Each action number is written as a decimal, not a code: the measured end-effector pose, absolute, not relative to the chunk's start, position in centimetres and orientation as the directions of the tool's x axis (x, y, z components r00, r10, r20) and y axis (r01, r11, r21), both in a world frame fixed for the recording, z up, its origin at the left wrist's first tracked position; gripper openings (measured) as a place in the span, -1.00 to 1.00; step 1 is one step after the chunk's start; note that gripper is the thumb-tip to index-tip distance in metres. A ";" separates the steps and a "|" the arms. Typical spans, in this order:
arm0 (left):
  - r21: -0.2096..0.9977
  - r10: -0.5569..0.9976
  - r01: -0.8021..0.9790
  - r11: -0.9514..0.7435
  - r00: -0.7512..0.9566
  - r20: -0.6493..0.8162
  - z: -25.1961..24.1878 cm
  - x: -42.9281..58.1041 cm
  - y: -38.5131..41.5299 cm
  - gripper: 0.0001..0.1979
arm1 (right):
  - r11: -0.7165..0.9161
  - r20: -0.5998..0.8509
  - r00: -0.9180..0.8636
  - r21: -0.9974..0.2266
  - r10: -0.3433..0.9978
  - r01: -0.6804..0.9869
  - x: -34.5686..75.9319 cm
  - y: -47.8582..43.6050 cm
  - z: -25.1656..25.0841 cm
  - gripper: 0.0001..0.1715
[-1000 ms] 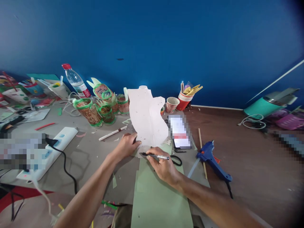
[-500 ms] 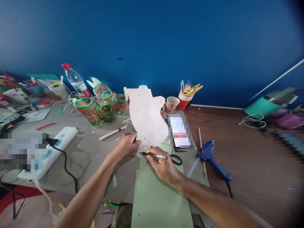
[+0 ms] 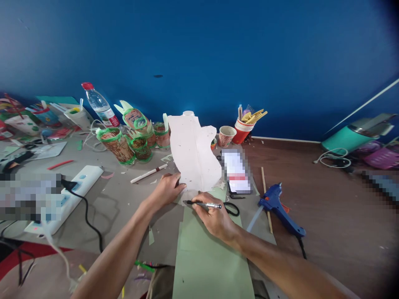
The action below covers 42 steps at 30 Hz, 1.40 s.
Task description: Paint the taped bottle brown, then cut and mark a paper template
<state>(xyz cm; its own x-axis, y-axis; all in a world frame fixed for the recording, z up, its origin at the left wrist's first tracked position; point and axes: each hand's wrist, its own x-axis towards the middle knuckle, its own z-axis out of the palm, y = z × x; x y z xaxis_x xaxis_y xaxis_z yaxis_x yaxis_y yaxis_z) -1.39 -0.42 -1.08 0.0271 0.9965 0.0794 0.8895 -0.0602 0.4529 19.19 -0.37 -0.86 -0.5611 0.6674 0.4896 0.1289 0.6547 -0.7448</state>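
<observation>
In my right hand (image 3: 215,216) is a pen (image 3: 207,204), pinched between thumb and fingers, with its dark tip pointing left. That tip is by a translucent piece (image 3: 188,195) at the foot of a large white paper cutout (image 3: 193,153). My left hand (image 3: 168,189) is closed at the cutout's lower left edge, its thumb towards the paper; the fingertips are partly hidden. Under my right hand lies a long pale green sheet (image 3: 212,257) reaching towards me. Black scissor handles (image 3: 232,209) show just right of my right hand.
A phone (image 3: 236,172) and a blue glue gun (image 3: 282,209) lie to the right. Paper cups (image 3: 227,136) and green-trimmed pots (image 3: 116,145) stand at the back, near a bottle (image 3: 101,106). On the left are a white marker (image 3: 149,173) and a power strip (image 3: 90,176).
</observation>
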 end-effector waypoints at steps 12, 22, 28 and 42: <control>0.441 0.998 0.896 -0.055 0.029 0.064 -0.7 -1.2 -0.4 -0.88 | 0.630 0.458 -0.569 -0.764 0.683 0.141 19.3 -0.6 -0.4 -0.84; 0.433 0.997 0.899 -0.061 0.031 0.075 -1.1 -1.4 -0.4 -0.87 | 0.576 0.400 -0.579 -0.803 0.711 0.151 19.3 -0.5 -0.6 -0.86; 0.418 0.996 0.906 -0.069 0.042 0.073 -1.2 -1.4 -0.4 -0.88 | 0.574 0.395 -0.589 -0.805 0.705 0.148 19.4 -0.5 -0.4 -0.85; 0.443 0.995 0.895 -0.064 0.021 0.100 -1.3 -1.4 -0.4 -0.90 | 0.594 0.411 -0.567 -0.784 0.714 0.181 19.3 -0.4 -0.8 -0.87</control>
